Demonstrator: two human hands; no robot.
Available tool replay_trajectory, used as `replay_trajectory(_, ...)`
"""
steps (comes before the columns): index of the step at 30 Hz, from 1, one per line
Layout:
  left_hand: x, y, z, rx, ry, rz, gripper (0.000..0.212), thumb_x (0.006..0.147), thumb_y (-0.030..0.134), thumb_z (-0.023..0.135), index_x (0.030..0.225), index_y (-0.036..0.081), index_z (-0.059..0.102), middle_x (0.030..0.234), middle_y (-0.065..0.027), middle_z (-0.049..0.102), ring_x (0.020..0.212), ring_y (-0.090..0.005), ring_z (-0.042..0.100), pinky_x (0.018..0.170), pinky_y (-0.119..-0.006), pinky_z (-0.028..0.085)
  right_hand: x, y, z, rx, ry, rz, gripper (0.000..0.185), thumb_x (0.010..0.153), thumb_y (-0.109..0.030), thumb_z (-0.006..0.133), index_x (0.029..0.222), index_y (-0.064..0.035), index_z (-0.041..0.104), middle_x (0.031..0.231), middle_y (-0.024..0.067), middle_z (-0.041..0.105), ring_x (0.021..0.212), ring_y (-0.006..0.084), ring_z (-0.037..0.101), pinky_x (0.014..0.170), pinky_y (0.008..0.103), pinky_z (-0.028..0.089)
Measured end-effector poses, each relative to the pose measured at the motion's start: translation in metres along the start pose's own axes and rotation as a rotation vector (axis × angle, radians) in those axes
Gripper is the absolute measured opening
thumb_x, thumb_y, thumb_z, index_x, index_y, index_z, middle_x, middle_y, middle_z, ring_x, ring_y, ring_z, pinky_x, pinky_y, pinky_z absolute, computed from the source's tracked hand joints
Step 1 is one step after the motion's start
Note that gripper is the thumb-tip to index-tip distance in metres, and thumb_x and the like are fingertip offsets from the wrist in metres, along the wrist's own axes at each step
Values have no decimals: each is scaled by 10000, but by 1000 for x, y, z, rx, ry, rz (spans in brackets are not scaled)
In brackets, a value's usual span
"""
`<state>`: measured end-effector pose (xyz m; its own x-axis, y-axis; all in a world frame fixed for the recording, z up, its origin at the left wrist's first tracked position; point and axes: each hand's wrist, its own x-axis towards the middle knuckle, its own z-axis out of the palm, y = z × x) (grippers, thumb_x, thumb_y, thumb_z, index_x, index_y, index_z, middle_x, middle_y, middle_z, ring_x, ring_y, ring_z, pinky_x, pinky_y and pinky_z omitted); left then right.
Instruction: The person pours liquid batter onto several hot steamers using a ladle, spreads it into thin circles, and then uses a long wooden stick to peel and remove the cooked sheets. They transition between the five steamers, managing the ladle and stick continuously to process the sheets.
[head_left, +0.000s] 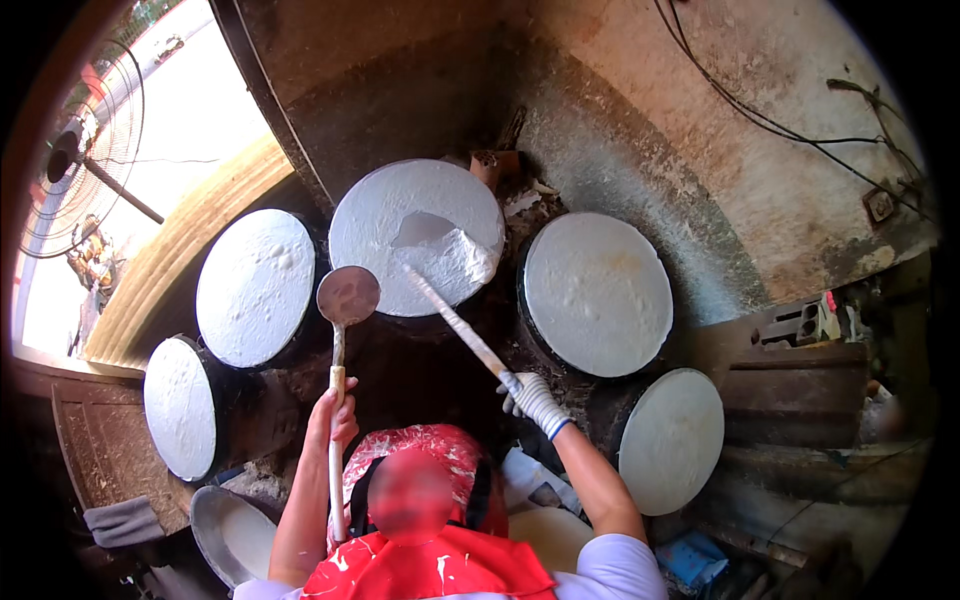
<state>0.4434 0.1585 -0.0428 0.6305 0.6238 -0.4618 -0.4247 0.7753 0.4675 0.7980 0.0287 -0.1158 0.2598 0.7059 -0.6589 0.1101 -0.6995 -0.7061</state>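
My bare left hand (334, 415) grips the long pale handle of a ladle (349, 295). Its round head is raised, overlapping the lower left edge of the middle pan in this view. In a striped white glove, my right hand (534, 401) holds a long, pale-coated stick (461, 326). The stick's tip is at the white sheet (397, 187) that covers the middle round pan; whether it touches cannot be told. Part of that sheet is rumpled into a fold (474, 259) at the right, and a greyish patch (424, 229) shows beside it.
White-topped round pans flank the middle one: two on the left (256, 289) (180, 409), two on the right (598, 294) (671, 442). A metal basin (234, 532) with pale contents sits low left. A caged fan (82, 150) stands far left. Cables (750, 112) cross the wall.
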Motion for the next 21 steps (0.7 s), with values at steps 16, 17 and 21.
replay_trajectory(16, -23, 38, -65, -32, 32, -24, 387, 890, 321, 530, 1168, 56, 486, 561, 1, 392, 309, -82, 281, 289, -201, 264, 157, -152, -38, -634, 728, -133, 505, 891, -492, 422, 983, -21, 580, 791, 226, 639, 710, 373, 616, 628, 445, 484)
replay_trajectory(17, -32, 44, -70, -24, 65, 1, 388, 889, 324, 532, 1167, 57, 486, 560, 2, 389, 310, -80, 280, 290, -202, 262, 131, -176, -14, -646, 664, -251, 447, 891, -438, 452, 1044, -38, 579, 853, 229, 637, 775, 388, 609, 679, 452, 482)
replay_trajectory(21, -28, 43, -55, -3, -3, -19, 389, 896, 333, 525, 1171, 62, 479, 561, 8, 384, 309, -74, 282, 290, -197, 259, 82, -140, -33, -515, 810, -543, 377, 876, -264, 532, 1222, -116, 517, 927, 231, 634, 833, 408, 603, 728, 463, 473)
